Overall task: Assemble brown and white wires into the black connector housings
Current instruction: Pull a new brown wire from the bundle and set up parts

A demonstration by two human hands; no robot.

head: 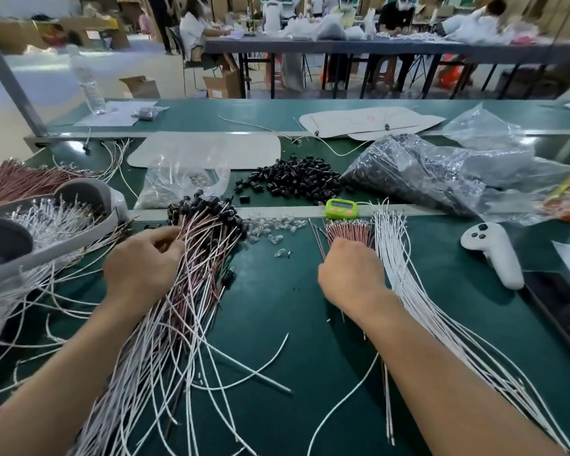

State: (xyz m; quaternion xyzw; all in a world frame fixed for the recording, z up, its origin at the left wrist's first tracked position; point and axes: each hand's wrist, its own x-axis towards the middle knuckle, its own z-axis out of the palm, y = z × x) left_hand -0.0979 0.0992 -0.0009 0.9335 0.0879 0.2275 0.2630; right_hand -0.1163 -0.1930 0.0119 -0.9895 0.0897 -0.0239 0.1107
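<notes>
On the green table (293, 324), my left hand (142, 261) rests with curled fingers on a big bundle of brown and white wires (198, 258) whose far ends carry black connector housings (208, 209). My right hand (349, 274) lies over a row of loose brown wires (349, 230), its fingers curled down into them; what it pinches is hidden. A fan of loose white wires (395, 251) runs just right of that hand. A heap of loose black housings (297, 179) sits farther back, and small clear parts (270, 225) lie scattered between my hands.
A green timer (341, 208) stands behind the brown wires. A white controller (494, 251) lies at right. Plastic bags of black parts (435, 172) fill the back right. Grey trays with more wires (46, 218) sit at left. People work at tables in the background.
</notes>
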